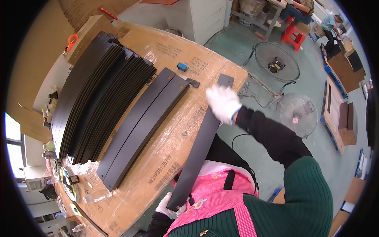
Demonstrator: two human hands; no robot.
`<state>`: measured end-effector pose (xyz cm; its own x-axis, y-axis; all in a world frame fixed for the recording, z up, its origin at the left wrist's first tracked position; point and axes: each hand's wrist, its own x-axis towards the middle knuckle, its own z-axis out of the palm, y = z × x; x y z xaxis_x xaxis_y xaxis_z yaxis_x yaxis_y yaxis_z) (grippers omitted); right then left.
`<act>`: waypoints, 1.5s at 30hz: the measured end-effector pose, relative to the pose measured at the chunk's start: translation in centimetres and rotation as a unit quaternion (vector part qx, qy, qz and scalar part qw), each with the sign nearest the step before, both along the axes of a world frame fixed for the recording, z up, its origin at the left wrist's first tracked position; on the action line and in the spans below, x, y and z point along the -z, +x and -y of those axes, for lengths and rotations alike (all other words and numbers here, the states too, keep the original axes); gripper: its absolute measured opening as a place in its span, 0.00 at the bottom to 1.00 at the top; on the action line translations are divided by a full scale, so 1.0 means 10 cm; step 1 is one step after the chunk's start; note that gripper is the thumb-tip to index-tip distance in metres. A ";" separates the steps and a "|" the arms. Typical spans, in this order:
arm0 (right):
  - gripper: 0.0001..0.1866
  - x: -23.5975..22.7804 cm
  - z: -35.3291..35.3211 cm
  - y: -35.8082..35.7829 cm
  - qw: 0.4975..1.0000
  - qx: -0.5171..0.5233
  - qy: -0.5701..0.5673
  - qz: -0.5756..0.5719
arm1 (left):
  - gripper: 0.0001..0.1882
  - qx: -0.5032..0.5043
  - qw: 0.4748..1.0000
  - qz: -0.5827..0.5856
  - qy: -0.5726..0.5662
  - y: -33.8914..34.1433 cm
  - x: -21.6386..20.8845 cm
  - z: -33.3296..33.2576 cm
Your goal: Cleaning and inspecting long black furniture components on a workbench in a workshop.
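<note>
A long dark grey strip panel (199, 148) with a hole near its far end slants from my lap up over the table's edge. My left hand (167, 206), in a white glove, grips its near end, with fingers at both sides. My right hand (223, 103), also gloved in white, is curled over the panel near its far end. It is blurred, and whatever it may hold is hidden. To the left, two similar panels (144, 126) lie side by side on the cardboard-covered table (158, 173). Beyond them several curved dark panels (102, 98) stand packed in a row.
A small blue block (182, 66) and a dark scrap (193, 82) lie near the far edge. A tape roll (69, 183) sits at the left, and orange-handled scissors (72, 41) beyond the row. Floor fans (297, 115) stand at right. Other people work farther off.
</note>
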<state>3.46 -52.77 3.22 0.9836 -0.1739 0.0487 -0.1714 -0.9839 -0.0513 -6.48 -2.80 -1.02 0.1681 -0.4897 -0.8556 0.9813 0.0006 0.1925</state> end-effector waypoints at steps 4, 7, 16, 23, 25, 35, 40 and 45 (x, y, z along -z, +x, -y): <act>0.08 0.04 0.84 0.27 0.979 0.171 0.012 0.113 | 0.41 0.006 0.999 0.005 0.035 0.00 -0.06 0.02; 0.07 0.07 0.54 0.30 0.993 0.114 -0.023 0.022 | 0.40 0.007 0.997 0.013 0.070 0.04 -0.12 0.09; 0.09 0.08 0.97 0.38 0.977 0.187 0.019 0.100 | 0.37 -0.055 0.998 -0.038 0.015 0.06 -0.19 0.15; 0.06 0.14 -0.13 0.00 0.980 -0.169 0.066 0.082 | 0.38 -0.045 0.995 -0.043 0.081 0.00 -0.16 0.09; 0.09 0.04 0.25 0.24 0.996 -0.009 0.068 0.051 | 0.38 -0.050 0.995 -0.046 0.077 -0.03 -0.22 0.07; 0.11 0.06 1.69 0.52 0.985 0.125 -0.050 0.109 | 0.33 -0.109 0.988 -0.073 0.077 0.04 -0.20 0.06; 0.11 0.26 0.88 0.10 0.988 -0.023 0.096 0.119 | 0.33 -0.042 0.995 -0.034 0.078 -0.21 0.28 -0.45; 0.12 0.37 1.04 -0.03 0.986 0.064 0.129 0.078 | 0.32 -0.047 0.996 -0.031 0.066 -0.12 -0.16 -0.05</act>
